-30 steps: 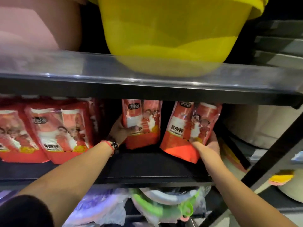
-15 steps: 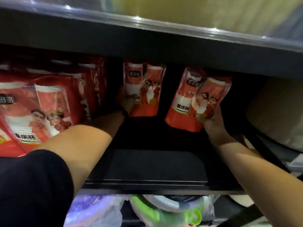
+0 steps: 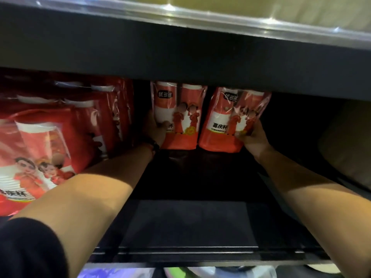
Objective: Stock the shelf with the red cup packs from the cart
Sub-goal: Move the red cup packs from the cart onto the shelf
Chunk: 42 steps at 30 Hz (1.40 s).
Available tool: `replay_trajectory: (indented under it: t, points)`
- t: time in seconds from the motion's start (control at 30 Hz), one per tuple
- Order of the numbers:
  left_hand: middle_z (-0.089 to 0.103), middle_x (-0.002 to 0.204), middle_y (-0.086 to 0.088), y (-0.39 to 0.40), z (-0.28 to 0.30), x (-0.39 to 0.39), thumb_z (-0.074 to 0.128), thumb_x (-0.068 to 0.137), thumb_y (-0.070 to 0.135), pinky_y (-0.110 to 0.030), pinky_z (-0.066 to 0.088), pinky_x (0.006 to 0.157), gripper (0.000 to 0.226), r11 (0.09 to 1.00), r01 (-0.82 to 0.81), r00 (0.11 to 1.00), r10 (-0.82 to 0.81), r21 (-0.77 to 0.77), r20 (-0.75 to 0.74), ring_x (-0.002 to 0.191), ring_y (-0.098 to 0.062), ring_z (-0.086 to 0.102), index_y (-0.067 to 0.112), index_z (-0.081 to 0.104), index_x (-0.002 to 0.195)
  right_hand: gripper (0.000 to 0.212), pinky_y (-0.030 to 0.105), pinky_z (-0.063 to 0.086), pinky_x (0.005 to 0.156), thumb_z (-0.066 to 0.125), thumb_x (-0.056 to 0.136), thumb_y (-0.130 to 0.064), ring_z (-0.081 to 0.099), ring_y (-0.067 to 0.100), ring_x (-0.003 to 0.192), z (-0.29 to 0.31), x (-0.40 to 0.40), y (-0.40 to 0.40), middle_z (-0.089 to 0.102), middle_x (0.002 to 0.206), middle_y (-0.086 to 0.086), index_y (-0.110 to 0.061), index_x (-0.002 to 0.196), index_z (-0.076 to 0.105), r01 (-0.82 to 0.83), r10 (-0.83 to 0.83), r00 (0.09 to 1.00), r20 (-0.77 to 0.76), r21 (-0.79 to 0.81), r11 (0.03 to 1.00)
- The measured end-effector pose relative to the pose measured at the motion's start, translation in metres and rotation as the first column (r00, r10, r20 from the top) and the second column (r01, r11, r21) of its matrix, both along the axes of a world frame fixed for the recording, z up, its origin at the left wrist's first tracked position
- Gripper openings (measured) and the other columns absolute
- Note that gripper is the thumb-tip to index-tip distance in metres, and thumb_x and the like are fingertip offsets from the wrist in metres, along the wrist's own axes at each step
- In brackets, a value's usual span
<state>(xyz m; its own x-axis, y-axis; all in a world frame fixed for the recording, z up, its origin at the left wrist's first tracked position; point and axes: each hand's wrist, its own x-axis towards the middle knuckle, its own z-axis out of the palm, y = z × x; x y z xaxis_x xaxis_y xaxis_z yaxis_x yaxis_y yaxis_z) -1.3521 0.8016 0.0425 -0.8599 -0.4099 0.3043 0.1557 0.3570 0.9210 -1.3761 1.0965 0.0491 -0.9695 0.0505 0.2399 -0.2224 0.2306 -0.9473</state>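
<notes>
Two red cup packs stand side by side at the back of a dark shelf [image 3: 190, 223]. My left hand [image 3: 154, 130] grips the left edge of the left cup pack [image 3: 180, 115], thumb across its front. My right hand [image 3: 254, 138] holds the lower right corner of the right cup pack [image 3: 228, 121], which leans slightly left and touches the left one. Both packs rest on the shelf board. The cart is out of view.
A row of several red cup packs [image 3: 46, 149] fills the shelf's left side, close to my left forearm. The upper shelf's dark edge [image 3: 200, 57] hangs low overhead. A pale bulky item [image 3: 345, 145] sits at the right. Bagged goods [image 3: 180, 272] lie on the shelf below.
Both hands have pushed the two packs deeper into the shelf. The right pack has swung more upright and now touches the left one. My head has dropped lower under the upper shelf.
</notes>
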Motion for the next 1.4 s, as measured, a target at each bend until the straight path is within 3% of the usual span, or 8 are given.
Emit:
replay_trajectory:
  t: [0.33,0.47,0.57,0.77,0.97,1.07,1.2,1.4]
  points:
    - [0.036,0.153,-0.014,0.009,-0.007,0.001,0.059,0.095,0.019,-0.038,0.025,0.114,0.066,0.998,-0.053,0.998,0.051,0.043,0.048,0.141,-0.028,0.035,0.009,0.025,0.151,0.067,0.043,0.047,0.102,0.07,0.082,0.008,0.057,0.023,0.12,0.002,-0.005,0.007,0.058,0.137,0.013,-0.01,0.141,0.043,-0.003,0.002,0.999,0.043,0.009,1.0]
    - [0.041,0.149,-0.017,0.015,-0.008,0.014,0.059,0.094,0.04,-0.037,0.029,0.11,0.071,0.991,-0.132,0.976,0.13,-0.001,0.177,0.137,-0.032,0.04,0.003,0.032,0.147,0.06,0.046,0.047,0.106,0.075,0.08,0.001,0.057,0.024,0.124,-0.001,-0.001,0.005,0.06,0.134,0.007,-0.027,0.128,0.052,-0.01,0.016,0.997,0.073,-0.076,0.997]
    - [0.036,0.152,-0.019,0.013,-0.011,0.029,0.049,0.078,0.067,-0.046,0.026,0.115,0.093,0.979,-0.182,0.923,0.203,-0.093,0.326,0.139,-0.037,0.036,0.008,0.034,0.149,0.089,0.046,0.046,0.106,0.088,0.065,-0.021,0.055,0.021,0.129,-0.008,0.001,0.013,0.059,0.139,0.002,-0.029,0.142,0.044,-0.002,0.006,0.997,0.08,-0.056,0.998]
    - [0.057,0.125,-0.006,0.027,0.005,0.087,0.053,0.096,0.027,-0.036,0.039,0.099,0.035,0.999,0.033,0.836,-0.03,0.006,0.548,0.121,-0.031,0.052,0.011,0.054,0.128,0.098,0.045,0.049,0.104,0.087,0.056,-0.048,0.06,0.026,0.123,-0.013,0.023,0.019,0.062,0.135,0.008,-0.018,0.141,0.049,0.241,-0.29,0.929,0.23,0.22,0.945]
    - [0.056,0.133,-0.01,0.044,0.027,0.169,0.066,0.087,0.02,-0.029,0.04,0.099,0.051,0.989,0.146,0.732,-0.089,-0.028,0.675,0.124,-0.03,0.052,0.008,0.052,0.135,0.044,0.036,0.043,0.105,0.071,0.087,-0.025,0.058,0.032,0.123,0.022,0.124,0.006,0.065,0.129,0.013,-0.012,0.128,0.062,0.099,-0.285,0.882,0.375,0.443,0.891]
    - [0.068,0.106,-0.007,0.055,0.038,0.211,0.068,0.086,0.024,-0.027,0.048,0.089,0.041,0.962,0.269,0.687,-0.154,-0.051,0.711,0.1,-0.027,0.063,0.012,0.059,0.123,0.028,0.037,0.045,0.103,0.07,0.087,-0.014,0.062,0.03,0.114,0.025,0.167,-0.001,0.069,0.115,0.013,-0.007,0.115,0.07,-0.028,-0.165,0.883,0.44,0.4,0.916]
    - [0.055,0.068,0.008,0.064,0.052,0.257,0.064,0.089,0.021,-0.025,0.041,0.074,0.033,0.923,0.37,0.702,-0.207,-0.101,0.681,0.072,-0.017,0.053,0.013,0.057,0.12,0.013,0.036,0.051,0.094,0.068,0.083,-0.012,0.066,0.023,0.094,0.044,0.223,-0.018,0.069,0.086,0.002,-0.022,0.091,0.073,-0.088,-0.043,0.913,0.406,0.298,0.95]
    - [0.059,0.09,-0.001,0.052,0.068,0.318,0.061,0.093,0.016,-0.023,0.04,0.073,0.026,0.951,0.309,0.75,-0.228,-0.024,0.62,0.068,-0.014,0.051,0.013,0.058,0.118,0.016,0.033,0.052,0.074,0.061,0.089,-0.008,0.062,0.014,0.07,0.07,0.296,-0.047,0.067,0.075,0.0,-0.023,0.086,0.067,-0.183,0.101,0.932,0.349,0.209,0.961]
